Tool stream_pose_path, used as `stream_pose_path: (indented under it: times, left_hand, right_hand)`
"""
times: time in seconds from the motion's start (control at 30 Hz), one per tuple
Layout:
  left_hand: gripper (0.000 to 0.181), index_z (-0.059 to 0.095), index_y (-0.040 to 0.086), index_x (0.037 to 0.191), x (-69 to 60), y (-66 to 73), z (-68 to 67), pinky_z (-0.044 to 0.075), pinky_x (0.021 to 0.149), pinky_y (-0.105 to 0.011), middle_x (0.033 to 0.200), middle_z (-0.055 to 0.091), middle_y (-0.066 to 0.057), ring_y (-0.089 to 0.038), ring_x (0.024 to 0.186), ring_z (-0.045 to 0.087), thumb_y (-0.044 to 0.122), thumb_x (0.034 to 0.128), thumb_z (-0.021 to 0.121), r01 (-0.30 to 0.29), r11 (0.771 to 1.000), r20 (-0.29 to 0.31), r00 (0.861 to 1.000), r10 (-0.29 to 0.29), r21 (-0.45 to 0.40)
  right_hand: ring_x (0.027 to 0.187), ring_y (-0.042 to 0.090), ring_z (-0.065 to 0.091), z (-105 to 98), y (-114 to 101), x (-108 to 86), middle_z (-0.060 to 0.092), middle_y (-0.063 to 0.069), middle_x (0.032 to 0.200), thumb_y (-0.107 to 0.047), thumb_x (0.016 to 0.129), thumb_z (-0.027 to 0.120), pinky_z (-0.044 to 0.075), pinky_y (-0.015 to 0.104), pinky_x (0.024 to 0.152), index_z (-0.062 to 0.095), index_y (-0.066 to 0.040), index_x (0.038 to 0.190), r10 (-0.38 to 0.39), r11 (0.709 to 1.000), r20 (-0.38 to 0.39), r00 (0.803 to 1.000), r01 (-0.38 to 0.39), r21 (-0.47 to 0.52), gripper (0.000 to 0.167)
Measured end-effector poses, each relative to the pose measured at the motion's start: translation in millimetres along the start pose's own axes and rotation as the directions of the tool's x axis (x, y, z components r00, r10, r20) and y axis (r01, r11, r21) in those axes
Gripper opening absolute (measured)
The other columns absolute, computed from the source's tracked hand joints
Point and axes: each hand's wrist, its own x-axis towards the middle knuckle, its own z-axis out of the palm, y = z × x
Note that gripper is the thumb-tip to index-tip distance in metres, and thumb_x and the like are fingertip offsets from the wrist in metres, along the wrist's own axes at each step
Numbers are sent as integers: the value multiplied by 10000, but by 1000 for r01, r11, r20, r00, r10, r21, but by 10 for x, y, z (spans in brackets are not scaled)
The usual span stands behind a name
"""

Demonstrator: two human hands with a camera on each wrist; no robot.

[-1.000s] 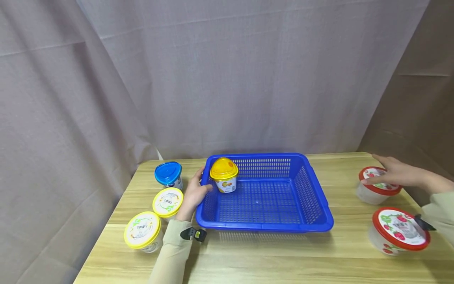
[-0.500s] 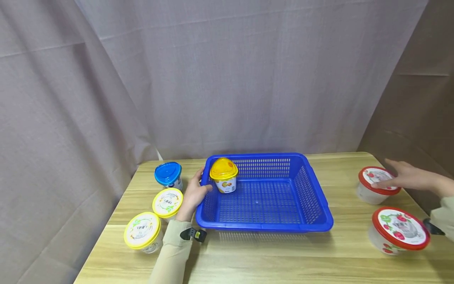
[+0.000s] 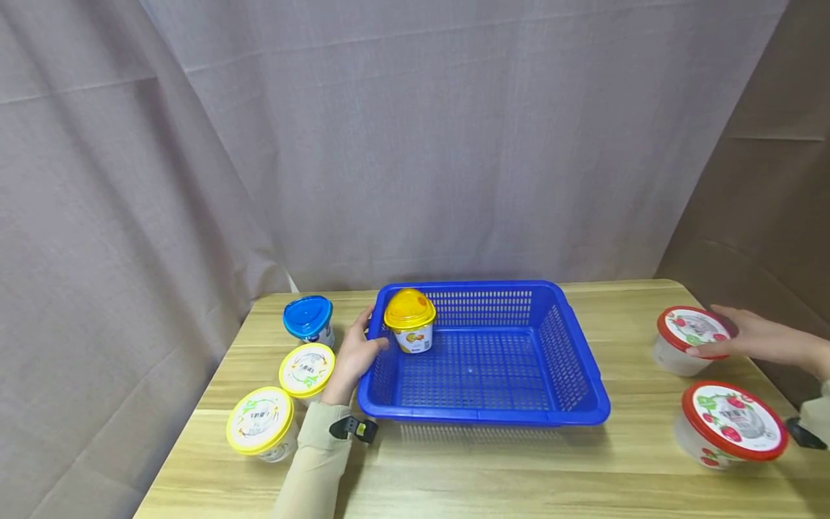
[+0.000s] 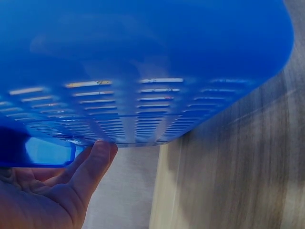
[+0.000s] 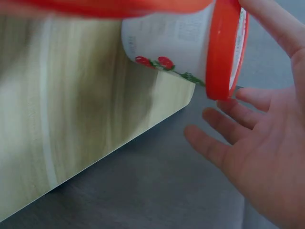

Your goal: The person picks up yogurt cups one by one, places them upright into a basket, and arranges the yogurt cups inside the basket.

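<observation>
My left hand (image 3: 357,353) holds the left rim of a blue plastic basket (image 3: 483,414), thumb over the rim and fingers outside. In the left wrist view, the fingers (image 4: 97,164) lie against the slotted outer wall (image 4: 162,112). Inside the basket's back left corner stands a small tub with a domed yellow lid (image 3: 410,310). At the far right, my right hand (image 3: 759,339) is spread beside a red-rimmed tub (image 3: 690,331) printed with berries. The thumb overlaps its lid's edge in the head view. In the right wrist view, the fingers (image 5: 226,125) are loosely extended by the lid (image 5: 221,57).
A larger red-lidded tub (image 3: 735,418) stands in front of the right hand. Left of the basket are a blue-lidded tub (image 3: 308,316) and two yellow-rimmed tubs, one nearer (image 3: 261,419) and one farther (image 3: 307,369). A grey curtain (image 3: 415,144) hangs behind the wooden table (image 3: 493,483).
The right hand has shifted right, off the middle of the smaller red-lidded tub to its right edge, uncovering more of the lid. The left hand and basket stay in place.
</observation>
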Motion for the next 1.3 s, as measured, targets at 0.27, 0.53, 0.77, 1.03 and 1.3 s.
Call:
stream_pose_path:
  times: [0.27,0.53,0.77,1.03,1.3]
  left_hand:
    - [866,361,82,1562,-2,7,1,436,1038,-562,1429,511,-247,-405,1219,545,-27,747,633,8,1000,1,1000,-8,-13]
    - [862,348,91,1569,-5,10,3,431,1042,-573,1460,484,-246,-414,1248,530,-30,762,629,26,999,10,1000,-25,-28]
    - [869,350,70,1564,-2,9,3,447,1030,-555,1447,496,-252,-409,1216,551,-38,746,625,17,999,6,1000,-17,-43]
    - [867,352,76,1564,-5,1,1,440,1034,-563,1443,497,-256,-412,1218,548,-30,749,630,17,999,7,1000,-17,-27]
    - [867,343,65,1566,-2,7,1,434,1038,-571,1455,486,-255,-414,1230,540,-29,753,631,22,999,6,1000,-22,-22]
  right_hand:
    - [1105,667,419,112,64,-34,352,537,1237,-333,914,705,452,725,811,31,337,1379,-46,998,-33,998,48,49,1058]
    - [1123,633,422,197,60,-54,334,533,1280,-329,926,700,456,703,839,-29,307,1409,-36,993,-65,997,43,109,1081]
    - [976,266,610,270,53,-64,532,379,1196,-269,914,725,530,363,727,165,232,1441,-52,986,-137,989,73,151,918]
    - [953,186,581,330,96,-28,499,411,1229,-270,894,752,488,317,693,220,231,1418,-43,986,-191,981,73,152,899]
    - [879,-148,470,371,166,7,625,209,1098,-132,844,776,428,140,664,325,212,1374,-119,964,-266,957,175,198,776]
